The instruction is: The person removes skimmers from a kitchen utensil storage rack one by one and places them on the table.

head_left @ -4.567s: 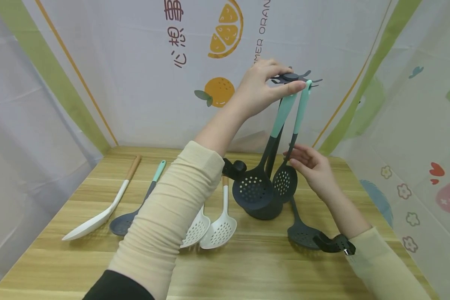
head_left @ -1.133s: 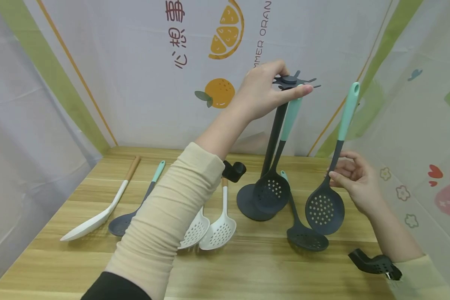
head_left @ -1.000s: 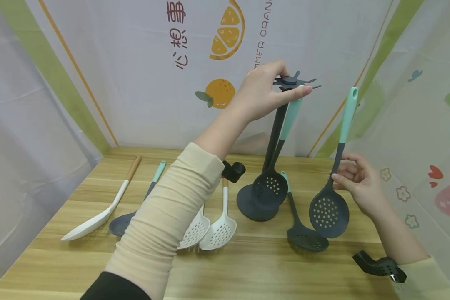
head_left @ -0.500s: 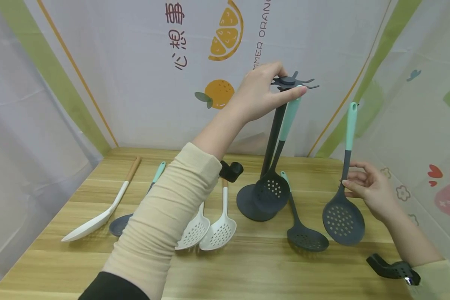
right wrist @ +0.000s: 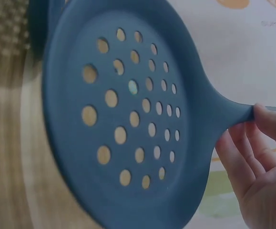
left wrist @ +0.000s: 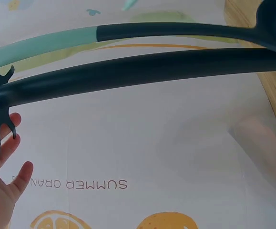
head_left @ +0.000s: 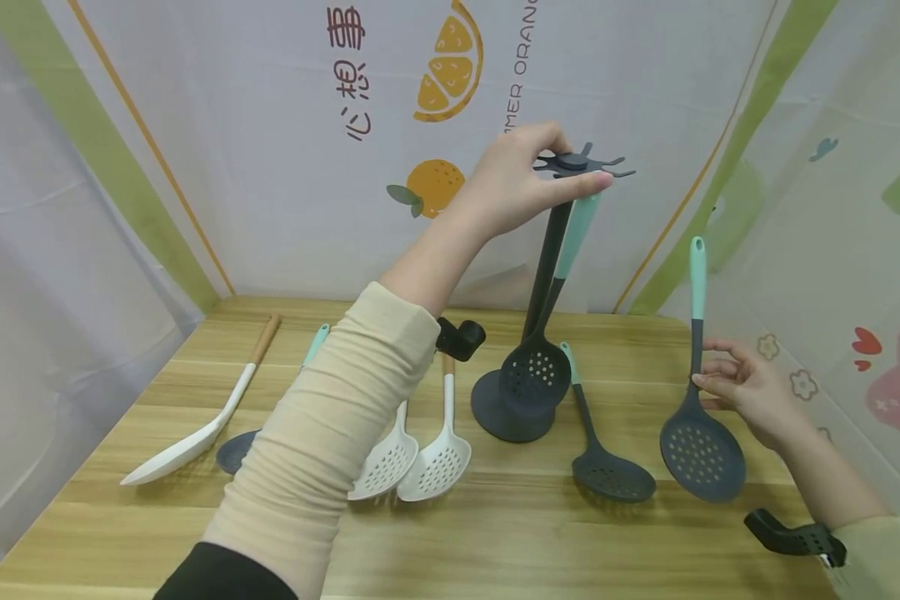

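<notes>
My left hand (head_left: 516, 182) holds the top of a dark utensil stand (head_left: 546, 267), thumb and fingers around its ring of hooks. A dark skimmer with a mint handle (head_left: 579, 233) hangs from the stand, its perforated bowl in front of the round base. Over at the right, my right hand (head_left: 753, 396) pinches the dark shaft of a second mint-handled skimmer (head_left: 701, 454) just above the bowl, handle pointing up. In the right wrist view this skimmer's perforated bowl (right wrist: 128, 114) fills much of the picture, the thumb on its neck.
Between stand and held skimmer, another dark skimmer (head_left: 613, 477) lies on the wooden table (head_left: 540, 533). Left of the stand lie two white perforated skimmers (head_left: 438, 467), a dark utensil (head_left: 234, 452) partly behind the left sleeve, and a white wooden-handled utensil (head_left: 187, 450). Printed curtains stand behind.
The right hand's skimmer has come away from the stand, moved right and then down towards the table. My left hand has stayed at the stand's top, and the other skimmer still hangs there.
</notes>
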The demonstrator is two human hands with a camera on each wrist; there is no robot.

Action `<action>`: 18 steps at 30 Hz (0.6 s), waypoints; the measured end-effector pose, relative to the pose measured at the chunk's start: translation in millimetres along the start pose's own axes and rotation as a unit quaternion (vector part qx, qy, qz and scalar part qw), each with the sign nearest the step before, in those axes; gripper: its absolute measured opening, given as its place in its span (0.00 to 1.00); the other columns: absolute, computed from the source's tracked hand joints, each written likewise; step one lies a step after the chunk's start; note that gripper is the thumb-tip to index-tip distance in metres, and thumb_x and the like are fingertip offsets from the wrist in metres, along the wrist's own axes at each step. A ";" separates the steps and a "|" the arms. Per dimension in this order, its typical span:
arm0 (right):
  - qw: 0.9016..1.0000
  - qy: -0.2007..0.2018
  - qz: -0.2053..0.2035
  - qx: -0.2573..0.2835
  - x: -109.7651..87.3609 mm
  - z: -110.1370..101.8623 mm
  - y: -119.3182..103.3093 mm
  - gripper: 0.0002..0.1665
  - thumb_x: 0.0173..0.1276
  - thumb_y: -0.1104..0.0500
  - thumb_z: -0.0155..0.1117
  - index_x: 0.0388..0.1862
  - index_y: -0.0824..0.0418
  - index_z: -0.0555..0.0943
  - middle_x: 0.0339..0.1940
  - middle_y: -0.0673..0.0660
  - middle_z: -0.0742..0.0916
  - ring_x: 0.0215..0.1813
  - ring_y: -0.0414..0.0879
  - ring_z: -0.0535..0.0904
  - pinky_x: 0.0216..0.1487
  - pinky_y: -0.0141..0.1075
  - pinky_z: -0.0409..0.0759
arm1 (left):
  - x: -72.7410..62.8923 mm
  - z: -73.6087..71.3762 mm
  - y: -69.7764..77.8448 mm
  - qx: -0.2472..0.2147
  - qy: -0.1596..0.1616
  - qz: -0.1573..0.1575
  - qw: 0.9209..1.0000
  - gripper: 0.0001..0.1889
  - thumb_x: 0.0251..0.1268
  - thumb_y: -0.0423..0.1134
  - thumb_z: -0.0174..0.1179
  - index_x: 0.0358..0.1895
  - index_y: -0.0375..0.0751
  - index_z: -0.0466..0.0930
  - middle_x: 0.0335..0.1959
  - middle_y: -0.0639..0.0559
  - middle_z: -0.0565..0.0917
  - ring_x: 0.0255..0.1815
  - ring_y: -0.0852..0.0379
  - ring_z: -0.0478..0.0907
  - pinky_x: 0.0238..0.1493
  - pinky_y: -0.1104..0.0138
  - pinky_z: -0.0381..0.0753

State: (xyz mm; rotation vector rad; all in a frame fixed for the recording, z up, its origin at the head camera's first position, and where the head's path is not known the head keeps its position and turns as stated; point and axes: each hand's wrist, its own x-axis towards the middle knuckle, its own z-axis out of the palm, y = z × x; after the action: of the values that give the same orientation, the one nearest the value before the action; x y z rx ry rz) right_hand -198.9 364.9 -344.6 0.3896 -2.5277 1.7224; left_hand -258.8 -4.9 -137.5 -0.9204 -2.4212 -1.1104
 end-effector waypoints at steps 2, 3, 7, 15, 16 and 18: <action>1.000 -0.009 0.009 -0.023 0.5 -0.9 3.9 0.23 0.70 0.66 0.58 0.57 0.44 0.67 0.37 0.49 0.82 0.37 0.40 0.82 0.34 0.37 0.83 | 0.2 -0.5 -0.1 0.003 0.003 0.000 1.000 0.22 0.54 0.61 0.66 0.38 0.48 0.76 0.44 0.60 0.77 0.47 0.62 0.68 0.42 0.72 0.68; 0.999 -0.013 0.012 -0.032 0.8 -1.3 5.8 0.23 0.70 0.66 0.58 0.57 0.44 0.67 0.37 0.49 0.82 0.38 0.40 0.82 0.34 0.37 0.83 | 0.4 -0.4 -0.2 0.005 0.006 0.001 1.000 0.22 0.53 0.61 0.66 0.38 0.48 0.76 0.43 0.60 0.76 0.46 0.62 0.67 0.41 0.72 0.68; 0.998 -0.028 0.031 -0.050 1.0 -2.2 13.4 0.23 0.71 0.64 0.58 0.60 0.49 0.66 0.38 0.51 0.82 0.40 0.39 0.81 0.36 0.39 0.83 | -0.1 0.6 0.6 0.024 0.017 0.003 1.000 0.23 0.53 0.63 0.66 0.36 0.48 0.75 0.41 0.57 0.75 0.46 0.63 0.64 0.42 0.72 0.67; 0.995 -0.044 0.069 -0.048 4.5 -1.3 27.2 0.24 0.70 0.62 0.59 0.61 0.52 0.65 0.40 0.54 0.82 0.42 0.37 0.80 0.39 0.42 0.82 | -3.6 -1.0 -1.1 0.073 0.010 0.018 0.997 0.18 0.65 0.61 0.54 0.40 0.50 0.73 0.44 0.62 0.74 0.54 0.64 0.64 0.52 0.71 0.63; 0.995 -0.045 0.074 -0.044 5.1 -1.1 28.6 0.24 0.70 0.62 0.60 0.62 0.53 0.65 0.40 0.54 0.82 0.42 0.37 0.80 0.39 0.42 0.82 | -4.0 -1.8 -2.0 0.076 0.007 0.023 0.997 0.17 0.67 0.59 0.52 0.42 0.50 0.74 0.46 0.62 0.74 0.55 0.64 0.64 0.53 0.71 0.63; 0.994 -0.048 0.084 -0.041 5.9 -0.8 31.2 0.26 0.70 0.62 0.60 0.64 0.59 0.63 0.41 0.54 0.81 0.42 0.37 0.79 0.40 0.42 0.82 | -4.5 -3.5 -3.9 0.077 0.000 0.034 0.996 0.14 0.69 0.54 0.48 0.44 0.49 0.75 0.48 0.61 0.74 0.56 0.64 0.64 0.55 0.72 0.61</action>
State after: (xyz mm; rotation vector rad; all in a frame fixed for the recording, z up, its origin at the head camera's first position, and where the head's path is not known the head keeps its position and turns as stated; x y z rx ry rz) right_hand -212.2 375.3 -371.5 0.2693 -2.7616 1.6851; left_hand -258.0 -11.4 -139.8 -0.9450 -2.4177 -0.8857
